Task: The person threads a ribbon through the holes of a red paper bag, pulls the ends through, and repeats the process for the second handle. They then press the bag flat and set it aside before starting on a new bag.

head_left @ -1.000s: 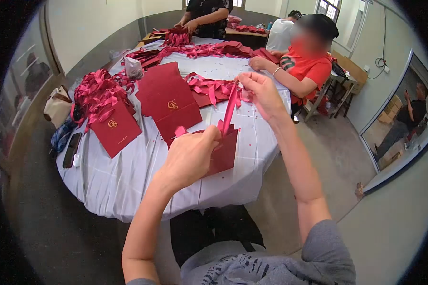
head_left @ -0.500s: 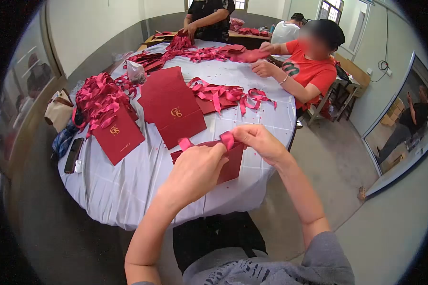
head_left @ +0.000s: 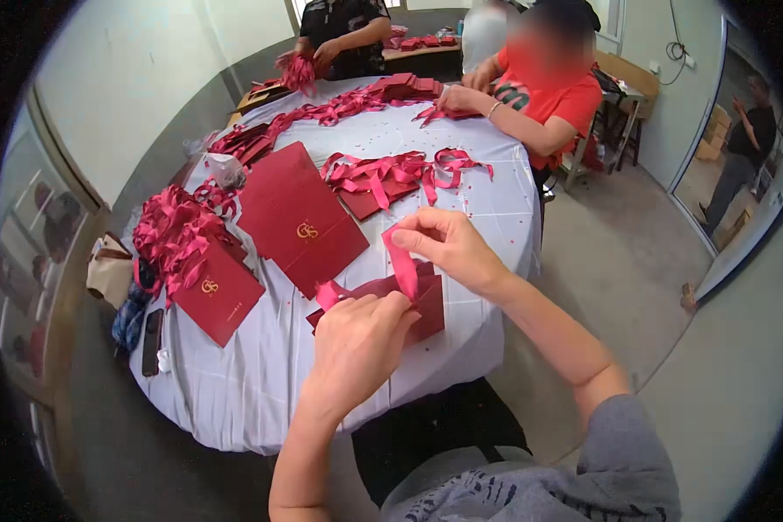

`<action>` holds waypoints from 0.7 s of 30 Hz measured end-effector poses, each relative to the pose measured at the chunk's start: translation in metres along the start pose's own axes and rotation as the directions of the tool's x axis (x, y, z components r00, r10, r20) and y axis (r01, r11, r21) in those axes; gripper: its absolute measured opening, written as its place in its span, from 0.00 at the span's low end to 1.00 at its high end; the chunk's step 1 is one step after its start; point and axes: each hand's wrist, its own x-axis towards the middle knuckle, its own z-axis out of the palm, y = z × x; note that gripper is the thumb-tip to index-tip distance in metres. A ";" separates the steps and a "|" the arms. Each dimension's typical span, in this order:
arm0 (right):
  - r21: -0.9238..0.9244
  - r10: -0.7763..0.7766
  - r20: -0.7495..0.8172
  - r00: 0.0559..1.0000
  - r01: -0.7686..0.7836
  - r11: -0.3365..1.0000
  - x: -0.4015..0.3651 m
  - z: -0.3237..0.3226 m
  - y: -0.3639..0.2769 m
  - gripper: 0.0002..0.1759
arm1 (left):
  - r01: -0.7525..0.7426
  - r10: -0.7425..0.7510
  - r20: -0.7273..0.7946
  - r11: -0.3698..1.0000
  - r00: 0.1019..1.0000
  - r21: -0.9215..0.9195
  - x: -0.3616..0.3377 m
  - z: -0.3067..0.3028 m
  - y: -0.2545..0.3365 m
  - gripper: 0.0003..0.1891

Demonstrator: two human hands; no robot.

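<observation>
White cloth is covering a round table (head_left: 235, 383), and a small red bag (head_left: 428, 313) is lying flat near its front edge. A pink ribbon (head_left: 402, 265) is sticking up from the top of this bag. The right hand (head_left: 448, 248) is pinching the ribbon between thumb and fingers, just above the bag. The left hand (head_left: 357, 348) is curling its fingers shut over the other end of the ribbon and pressing down on the bag. Just beyond the hands, a big red bag (head_left: 300, 217) with gold letters is lying flat. Another red bag (head_left: 222, 300) is lying to its left, next to a ribbon pile (head_left: 170, 230). More loose ribbons (head_left: 383, 170) are lying in the middle of the table. A phone (head_left: 152, 331) is sitting at the left edge. On the far right side, a person in a red shirt (head_left: 548, 96) is leaning both arms on the table.
</observation>
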 end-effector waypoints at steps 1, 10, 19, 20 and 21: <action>0.004 -0.001 -0.008 1.000 0.001 1.000 0.001 -0.007 0.003 0.15 | 0.006 -0.006 -0.023 1.000 1.000 0.005 0.000 0.001 0.001 0.08; -0.507 0.173 0.023 0.985 -0.137 0.851 -0.024 -0.023 -0.005 0.34 | -0.001 0.003 -0.069 1.000 0.998 0.023 0.000 0.003 0.003 0.07; -0.562 0.234 0.146 0.961 -0.114 0.819 -0.029 -0.026 -0.006 0.33 | 0.030 -0.029 -0.042 0.999 0.999 0.014 0.000 0.000 0.004 0.06; -0.565 0.235 0.147 0.961 -0.114 0.817 -0.029 -0.023 -0.002 0.33 | 0.022 -0.022 -0.038 1.000 0.999 0.019 0.000 0.000 0.004 0.06; -0.316 0.258 0.116 0.959 -0.210 0.925 -0.029 -0.017 0.001 0.34 | 0.023 -0.023 -0.038 1.000 0.999 0.017 -0.001 0.001 0.003 0.06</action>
